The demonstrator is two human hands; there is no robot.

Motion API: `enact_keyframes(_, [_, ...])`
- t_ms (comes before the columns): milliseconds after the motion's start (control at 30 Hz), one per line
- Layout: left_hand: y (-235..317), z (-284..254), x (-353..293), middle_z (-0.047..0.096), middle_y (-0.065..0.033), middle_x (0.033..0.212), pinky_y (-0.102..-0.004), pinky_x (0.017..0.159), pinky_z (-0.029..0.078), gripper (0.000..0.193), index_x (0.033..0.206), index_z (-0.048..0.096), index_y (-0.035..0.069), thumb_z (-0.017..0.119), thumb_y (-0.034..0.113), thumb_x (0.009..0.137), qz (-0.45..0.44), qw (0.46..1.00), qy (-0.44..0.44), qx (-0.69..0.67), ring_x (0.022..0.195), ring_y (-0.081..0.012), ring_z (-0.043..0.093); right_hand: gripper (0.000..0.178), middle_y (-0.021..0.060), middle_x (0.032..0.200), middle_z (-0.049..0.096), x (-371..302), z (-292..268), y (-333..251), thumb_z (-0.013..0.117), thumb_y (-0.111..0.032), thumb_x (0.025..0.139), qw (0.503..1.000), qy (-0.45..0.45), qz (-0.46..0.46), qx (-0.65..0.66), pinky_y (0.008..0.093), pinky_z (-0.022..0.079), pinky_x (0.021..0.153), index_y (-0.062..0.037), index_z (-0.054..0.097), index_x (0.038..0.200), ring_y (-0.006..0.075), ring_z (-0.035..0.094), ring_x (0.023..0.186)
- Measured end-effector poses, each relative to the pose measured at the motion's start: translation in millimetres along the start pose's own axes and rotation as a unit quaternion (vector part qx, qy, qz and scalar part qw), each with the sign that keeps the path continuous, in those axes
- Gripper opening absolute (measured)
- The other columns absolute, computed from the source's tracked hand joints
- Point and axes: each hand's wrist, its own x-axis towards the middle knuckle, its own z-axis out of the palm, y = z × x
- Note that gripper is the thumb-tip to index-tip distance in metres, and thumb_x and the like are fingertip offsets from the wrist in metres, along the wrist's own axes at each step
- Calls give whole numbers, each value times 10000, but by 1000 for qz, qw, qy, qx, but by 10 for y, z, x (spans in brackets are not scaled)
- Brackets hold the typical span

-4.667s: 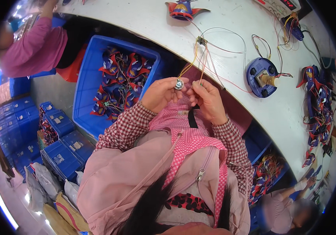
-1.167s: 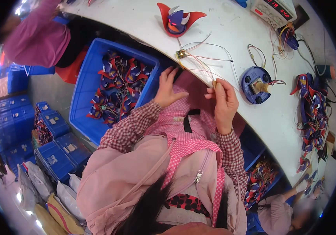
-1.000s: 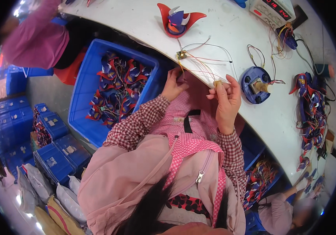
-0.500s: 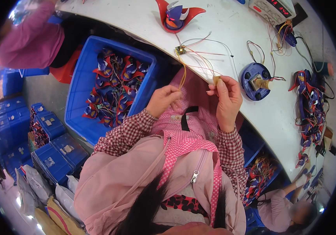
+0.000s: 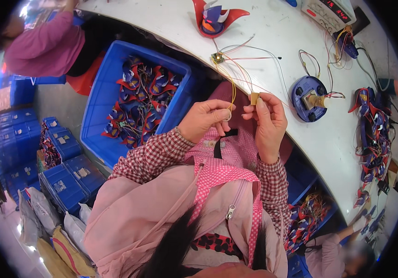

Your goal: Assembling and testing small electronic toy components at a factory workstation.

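Note:
My left hand point(image 5: 206, 121) is closed, pinching thin yellow wires point(image 5: 233, 90) that run down from a small green circuit board point(image 5: 217, 58) at the table's edge. Between the thumb and fingers of my right hand point(image 5: 270, 123) is a small tan block point(image 5: 254, 98), with thin wires reaching it from the board's side. Both hands hang just off the table edge, above my lap, a short gap apart. Beyond the board stands a purple toy head point(image 5: 213, 22) with a red winged collar, wired to it.
A round purple base point(image 5: 308, 99) with a tan part lies right on the white table point(image 5: 250, 41). A power supply point(image 5: 329, 11) stands far right, near a heap of toy heads point(image 5: 372, 134). A blue bin point(image 5: 98, 109) of toy heads is left. Two people work nearby.
My left hand has moved right, closer to my right hand, and the yellow wires now bend at its fingertips. The tan block shows more of its face. The toy's red glow looks orange now.

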Motion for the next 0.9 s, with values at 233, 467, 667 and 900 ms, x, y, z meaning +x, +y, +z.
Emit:
enact_keyframes(233, [20,65,74,610,-71,806,-210,511,500,250,1072,579,-28,560,169,917,19,1000,-5,-15,631,-126,607,171,63,896,609,-33,71,39,541,-86,924,999,4,-19,-48,190,477,578,-5,525,1073,79,569,685])
enact_keyframes(467, [76,107,218,581,-36,717,-182,424,449,203,941,589,11,582,211,909,23,999,-28,2,557,-102,583,136,2,794,573,-91,92,177,555,-76,916,991,-4,-70,-117,157,407,548,-21,525,1037,36,501,625])
enact_keyframes(667, [107,83,277,561,-12,662,-162,379,393,188,875,594,30,595,216,901,35,999,-14,37,476,-65,538,130,-8,770,546,-108,97,171,574,-53,899,976,-14,-115,-182,168,406,566,-14,544,1020,52,499,628])
enact_keyframes(900, [89,110,291,543,8,631,-148,382,371,170,844,606,32,614,196,887,39,997,-1,61,442,-44,492,117,35,807,552,-34,3,80,612,-14,856,884,-35,-292,-364,199,421,577,1,575,965,89,514,636])
